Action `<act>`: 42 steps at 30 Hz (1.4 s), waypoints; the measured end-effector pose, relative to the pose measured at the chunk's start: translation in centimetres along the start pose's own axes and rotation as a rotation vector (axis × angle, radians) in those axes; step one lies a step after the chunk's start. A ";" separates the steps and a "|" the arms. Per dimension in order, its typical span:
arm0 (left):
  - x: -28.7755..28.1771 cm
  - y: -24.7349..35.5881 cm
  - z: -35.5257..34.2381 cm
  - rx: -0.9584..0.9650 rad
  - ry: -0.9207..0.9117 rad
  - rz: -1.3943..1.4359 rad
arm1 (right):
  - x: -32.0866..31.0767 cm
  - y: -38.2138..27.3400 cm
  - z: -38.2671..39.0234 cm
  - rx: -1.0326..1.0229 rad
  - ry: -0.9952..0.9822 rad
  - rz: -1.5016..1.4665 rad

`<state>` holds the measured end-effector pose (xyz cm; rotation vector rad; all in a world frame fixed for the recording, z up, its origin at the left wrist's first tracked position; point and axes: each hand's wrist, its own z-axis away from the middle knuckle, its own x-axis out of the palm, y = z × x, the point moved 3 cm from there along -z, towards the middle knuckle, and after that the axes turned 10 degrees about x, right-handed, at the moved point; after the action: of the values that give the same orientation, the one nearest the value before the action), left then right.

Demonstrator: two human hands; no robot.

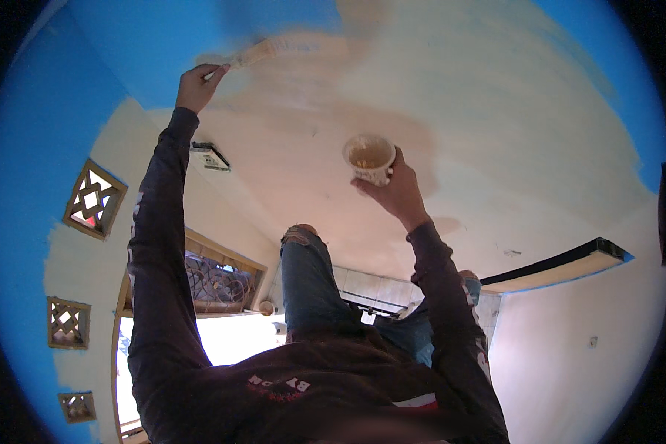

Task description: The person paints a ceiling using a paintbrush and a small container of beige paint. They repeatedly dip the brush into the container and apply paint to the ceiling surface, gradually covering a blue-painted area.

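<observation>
My left hand point(198, 87) is raised at the upper left, its fingers closed round the handle of a paintbrush point(253, 55). The brush's bristles, coated in a pale colour, lie against a broad surface point(488, 118) that is partly blue and partly cream. Around the bristle end, faint blue shows through streaky cream paint. My right hand point(402, 192) grips a small whitish paint cup point(378, 176) from its lower right side, right of centre. Light brownish paint sits inside the cup, and smears mark its outside.
Square lattice vents point(95, 198) line the left wall beside unpainted blue patches point(33, 96). A rectangular fixture point(211, 157) is mounted near my left forearm. A dark-edged ledge point(555, 265) runs along the right. Below lie my jeans-clad legs point(311, 285) and a bright opening point(237, 339).
</observation>
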<state>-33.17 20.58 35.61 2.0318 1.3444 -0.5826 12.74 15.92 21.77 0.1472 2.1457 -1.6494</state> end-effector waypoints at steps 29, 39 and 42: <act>3.3 3.0 4.1 -0.098 0.039 -0.656 | 0.1 16.0 17.2 0.288 0.076 -0.114; 6.4 17.8 3.3 -0.016 0.043 -0.465 | -0.1 16.3 17.3 0.273 0.063 -0.116; 6.6 20.4 3.2 0.019 0.028 -0.431 | -0.2 15.9 17.4 0.296 0.061 -0.113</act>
<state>-11.91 16.81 34.26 1.7735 1.8162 -0.7557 22.93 4.12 4.12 0.1689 1.9727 -2.0471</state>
